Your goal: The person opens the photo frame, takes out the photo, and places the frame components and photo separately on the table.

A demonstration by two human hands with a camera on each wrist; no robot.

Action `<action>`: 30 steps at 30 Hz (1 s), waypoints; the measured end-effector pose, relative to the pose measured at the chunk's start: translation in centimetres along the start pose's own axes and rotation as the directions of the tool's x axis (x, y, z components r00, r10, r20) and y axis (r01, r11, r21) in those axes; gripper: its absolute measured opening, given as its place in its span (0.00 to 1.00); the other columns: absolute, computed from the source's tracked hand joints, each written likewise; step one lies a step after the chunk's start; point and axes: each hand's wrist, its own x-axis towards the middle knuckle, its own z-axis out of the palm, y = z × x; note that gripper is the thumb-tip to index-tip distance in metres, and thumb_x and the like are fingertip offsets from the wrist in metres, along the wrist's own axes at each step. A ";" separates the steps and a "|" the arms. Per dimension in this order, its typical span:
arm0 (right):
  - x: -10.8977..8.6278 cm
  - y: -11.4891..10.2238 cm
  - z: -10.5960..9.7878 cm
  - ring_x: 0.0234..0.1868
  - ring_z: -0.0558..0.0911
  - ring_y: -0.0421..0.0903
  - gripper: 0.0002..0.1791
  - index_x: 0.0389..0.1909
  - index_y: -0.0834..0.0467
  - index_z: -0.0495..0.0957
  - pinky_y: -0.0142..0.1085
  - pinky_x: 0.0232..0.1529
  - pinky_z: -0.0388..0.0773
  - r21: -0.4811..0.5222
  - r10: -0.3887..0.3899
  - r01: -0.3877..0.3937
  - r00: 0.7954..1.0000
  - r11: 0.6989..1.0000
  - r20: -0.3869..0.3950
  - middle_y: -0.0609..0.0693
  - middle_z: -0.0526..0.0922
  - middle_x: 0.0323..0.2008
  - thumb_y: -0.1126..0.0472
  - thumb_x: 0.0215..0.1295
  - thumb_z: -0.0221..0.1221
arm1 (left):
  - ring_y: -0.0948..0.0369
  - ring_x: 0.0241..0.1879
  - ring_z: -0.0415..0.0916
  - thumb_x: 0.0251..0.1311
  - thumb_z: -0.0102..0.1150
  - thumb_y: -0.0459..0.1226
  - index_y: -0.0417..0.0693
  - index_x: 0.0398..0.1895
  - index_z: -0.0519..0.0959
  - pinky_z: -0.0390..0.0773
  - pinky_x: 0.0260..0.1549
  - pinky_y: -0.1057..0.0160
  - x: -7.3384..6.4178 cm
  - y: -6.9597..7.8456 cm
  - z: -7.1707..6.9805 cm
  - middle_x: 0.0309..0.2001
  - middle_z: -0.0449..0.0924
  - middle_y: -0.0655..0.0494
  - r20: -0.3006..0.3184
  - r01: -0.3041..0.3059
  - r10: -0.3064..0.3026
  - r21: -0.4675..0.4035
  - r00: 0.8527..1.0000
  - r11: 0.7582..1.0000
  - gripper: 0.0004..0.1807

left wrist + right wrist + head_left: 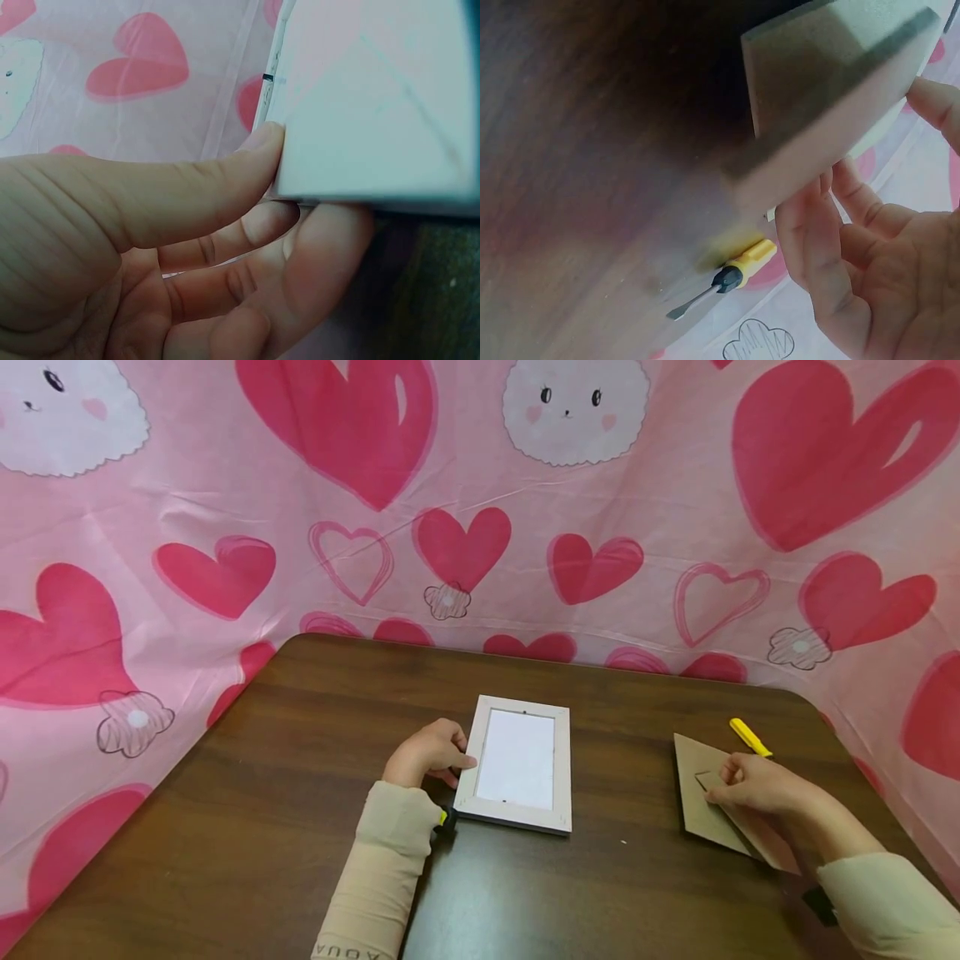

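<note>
A white picture frame (562, 768) lies back side up on the table, with a white panel (517, 760) inside its border. My left hand (429, 755) pinches the frame's left edge, thumb on top and fingers below. In the left wrist view, the thumb presses on the white border (375, 127). On the right, my right hand (768, 787) holds a brown backing board (697, 793) by its folding stand leg. The board is tilted, and the right wrist view shows the leg (832, 120) standing out from it at an angle.
A yellow-handled screwdriver (748, 737) lies beyond the right hand; its metal blade shows in the right wrist view. The brown wooden table (360, 710) ends at a pink cloth with hearts (465, 460). A tiny pale speck (623, 842) lies between the hands.
</note>
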 end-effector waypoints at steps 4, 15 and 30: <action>-0.1 0.4 0.0 0.24 0.66 0.39 0.18 0.34 0.62 0.68 0.30 0.24 0.62 0.002 -0.014 0.014 1.000 1.000 0.003 0.46 0.65 0.23 0.55 0.59 0.67 | 0.58 0.19 0.82 0.61 0.67 0.35 0.39 0.34 0.73 0.70 0.20 0.67 0.0 0.0 -0.1 0.31 0.76 0.45 -0.004 0.002 -0.002 0.002 1.000 1.000 0.12; -1.1 1.6 0.2 0.25 0.65 0.39 0.20 0.35 0.62 0.67 0.31 0.25 0.60 -0.001 0.015 -0.015 1.000 1.000 0.020 0.46 0.65 0.23 0.57 0.59 0.68 | 0.58 0.19 0.81 0.60 0.68 0.35 0.39 0.35 0.74 0.72 0.21 0.67 0.0 0.1 -0.1 0.33 0.76 0.46 -0.004 0.007 -0.007 0.003 1.000 1.000 0.11; -1.6 1.9 -0.1 0.31 0.67 0.44 0.20 0.38 0.64 0.69 0.33 0.28 0.61 -0.036 0.101 -0.099 0.994 0.994 0.035 0.48 0.67 0.27 0.55 0.61 0.67 | 0.57 0.20 0.81 0.59 0.68 0.34 0.39 0.35 0.73 0.76 0.23 0.66 -0.1 0.2 -0.2 0.34 0.75 0.46 -0.004 0.011 -0.011 -0.017 1.000 1.000 0.12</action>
